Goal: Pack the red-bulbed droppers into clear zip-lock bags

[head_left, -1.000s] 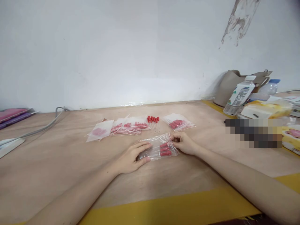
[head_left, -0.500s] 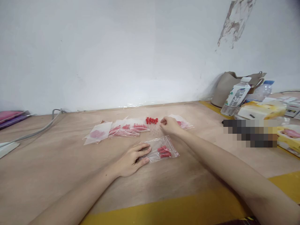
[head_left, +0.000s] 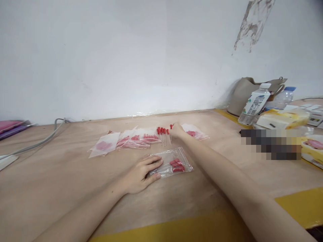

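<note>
A clear zip bag point(head_left: 168, 164) with red-handled pieces and thin shafts inside lies flat on the table. On its left end rest the spread fingers of my left hand point(head_left: 141, 173), pressing it down. Farther back stands a row of small red-handled tools point(head_left: 161, 131) with thin metal shafts, resembling small screwdrivers. At the row's right end my right hand point(head_left: 178, 131) is closed by one red-handled tool point(head_left: 171, 126), apparently pinching it; the fingertips are partly hidden. Filled bags point(head_left: 133, 137) overlap to the left of the row. Another filled bag point(head_left: 193, 131) lies just right of my right hand.
At the right stand a grey-beige bag point(head_left: 239, 95), a white-capped bottle point(head_left: 254, 104), a blue-capped bottle point(head_left: 285, 95) and yellow packages point(head_left: 282, 117). A grey cable point(head_left: 42, 144) runs along the left. Yellow tape point(head_left: 156, 228) marks the front edge.
The rightmost red-handled tool has shifted right, away from the row, with my right hand beside it. Another tool sits a little lower. My left hand stays on the bag.
</note>
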### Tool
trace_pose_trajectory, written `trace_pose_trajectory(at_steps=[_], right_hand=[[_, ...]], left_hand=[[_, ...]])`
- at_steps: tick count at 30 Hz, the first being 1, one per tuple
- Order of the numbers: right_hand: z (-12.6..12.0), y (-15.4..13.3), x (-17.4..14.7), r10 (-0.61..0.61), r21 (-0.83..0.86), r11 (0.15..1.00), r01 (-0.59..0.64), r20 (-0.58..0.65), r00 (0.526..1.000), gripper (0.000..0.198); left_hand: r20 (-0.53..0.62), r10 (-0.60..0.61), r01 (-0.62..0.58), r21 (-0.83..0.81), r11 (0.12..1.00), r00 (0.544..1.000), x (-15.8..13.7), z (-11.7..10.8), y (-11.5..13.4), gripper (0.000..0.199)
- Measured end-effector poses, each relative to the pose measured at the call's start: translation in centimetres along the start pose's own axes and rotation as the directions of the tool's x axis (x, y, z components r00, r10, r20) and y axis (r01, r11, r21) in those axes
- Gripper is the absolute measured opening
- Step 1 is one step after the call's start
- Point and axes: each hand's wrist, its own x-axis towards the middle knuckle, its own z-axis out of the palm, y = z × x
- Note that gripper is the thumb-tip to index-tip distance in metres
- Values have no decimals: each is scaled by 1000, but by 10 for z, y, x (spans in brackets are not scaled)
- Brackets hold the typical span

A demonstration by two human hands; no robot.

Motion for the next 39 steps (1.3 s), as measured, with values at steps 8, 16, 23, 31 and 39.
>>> trace_pose_trajectory(at_steps=[8, 16, 23, 31, 39], right_hand=[[-35, 60, -66, 70, 464, 886, 9, -153, 986, 65], [-20, 68, -95, 160, 780, 626, 11, -142, 977, 39], [-21, 52, -107, 200, 860, 507, -62, -48, 979, 34], [-25, 51, -118, 188, 880, 459, -124, 40, 981, 27], [-47, 69, -109, 102, 805, 526, -275, 261, 960, 14]], left_hand=[[61, -1, -3, 58, 998, 998, 3, -1, 1, 45], [36, -39, 37, 63, 997, 999, 0, 1, -1, 43], [15, -54, 53, 39, 998, 998, -1, 1, 2, 43], [-6, -62, 62, 14, 998, 998, -1, 1, 2, 44], [-30, -48, 48, 9, 999, 998, 0, 0, 4, 46]])
